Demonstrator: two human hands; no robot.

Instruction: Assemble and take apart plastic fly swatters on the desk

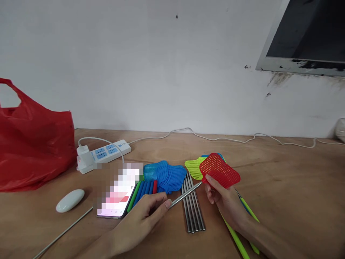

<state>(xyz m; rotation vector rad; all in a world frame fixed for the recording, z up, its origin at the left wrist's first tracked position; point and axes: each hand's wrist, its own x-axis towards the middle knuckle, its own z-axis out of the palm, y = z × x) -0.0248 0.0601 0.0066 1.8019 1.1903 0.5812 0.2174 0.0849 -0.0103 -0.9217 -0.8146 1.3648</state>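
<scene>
My left hand (147, 212) is closed round a thin metal rod (185, 193) whose tip points up and right at a red mesh swatter head (219, 170). My right hand (222, 199) pinches that red head by its lower edge, just above the table. The rod's tip meets the head's base beside my right thumb. Under the red head lie a yellow-green mesh head (194, 167) and a blue one, mostly hidden.
Several metal rods (193, 212) lie bundled between my hands. Blue mesh heads (165, 175), coloured handle sleeves (144, 190), a phone (117, 201), a white oval object (70, 200), a power strip (104, 154) and a red bag (32, 144) sit left. Green-handled swatters (237, 241) lie under my right forearm.
</scene>
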